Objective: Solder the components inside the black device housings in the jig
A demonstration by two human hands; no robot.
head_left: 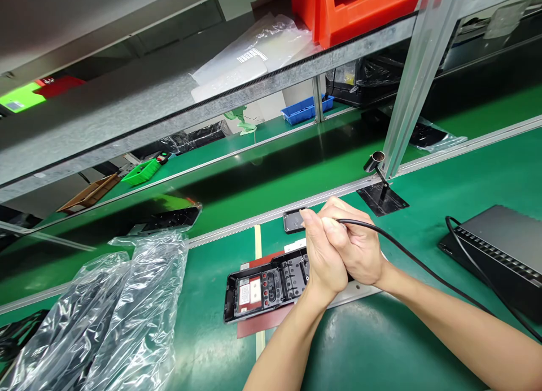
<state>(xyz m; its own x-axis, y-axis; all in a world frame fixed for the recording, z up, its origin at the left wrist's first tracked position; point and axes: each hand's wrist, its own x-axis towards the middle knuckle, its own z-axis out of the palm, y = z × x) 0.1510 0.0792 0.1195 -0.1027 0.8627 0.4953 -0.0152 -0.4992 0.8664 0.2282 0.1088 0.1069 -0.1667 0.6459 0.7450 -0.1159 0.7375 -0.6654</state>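
My left hand (324, 255) and my right hand (355, 241) are pressed together at the centre, both with fingers closed. A black cable (406, 258) runs from the right into my right hand's grip. What the left fingers hold is hidden. Below and left of the hands lies an open black plastic housing (277, 283) with round holes and small posts, on a reddish-brown sheet (262, 322). My hands cover its right end. A small black tray-like part (292, 220) lies just behind the left hand.
Clear bags with dark parts (139, 306) lie at left. A black metal box (499, 250) stands at right, near a metal tube holder (375, 161). A shelf (237, 91) with a red bin (355, 12) crosses above; an upright post (423, 80) rises behind.
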